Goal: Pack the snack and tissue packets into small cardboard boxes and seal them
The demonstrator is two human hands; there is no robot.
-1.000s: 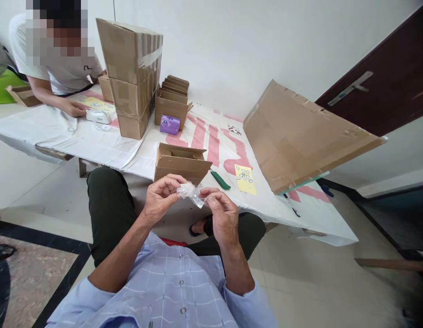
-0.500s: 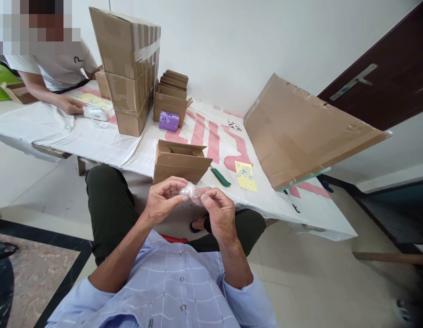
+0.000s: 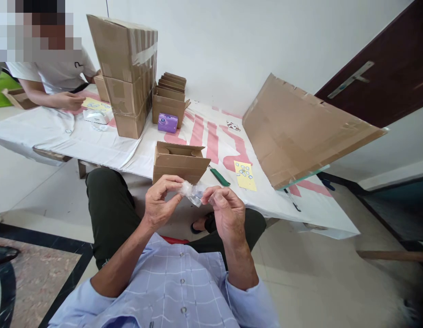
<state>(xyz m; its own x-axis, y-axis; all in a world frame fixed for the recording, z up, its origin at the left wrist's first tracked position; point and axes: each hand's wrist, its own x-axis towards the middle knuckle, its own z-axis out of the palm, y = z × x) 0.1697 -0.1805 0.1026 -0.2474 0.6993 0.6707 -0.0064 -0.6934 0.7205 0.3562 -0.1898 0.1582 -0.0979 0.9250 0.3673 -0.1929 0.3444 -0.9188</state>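
Observation:
Between my two hands, above my lap at the table's front edge, stretches a small clear plastic bag (image 3: 195, 195). My left hand (image 3: 162, 200) pinches its left end, where a whitish bundle shows through the plastic; what is inside I cannot make out. The other end is between the thumb and fingers of my right hand (image 3: 228, 212). Just beyond my hands stands an open cardboard box (image 3: 180, 165). A green-handled cutter (image 3: 219, 176) lies to the right of that box, and a yellow card with blue drawings (image 3: 245, 175) lies further right.
A purple package (image 3: 167, 123) leans by a row of open boxes (image 3: 170, 98). Left of them rises a tall stack of taped cartons (image 3: 121, 86). A large cardboard sheet (image 3: 300, 132) stands at the right. Another person's hand (image 3: 70, 101) is near a white device (image 3: 96, 116).
My right hand has moved a little to the right, drawing the plastic bag out longer between my hands. The other person's hand has lifted off the white device.

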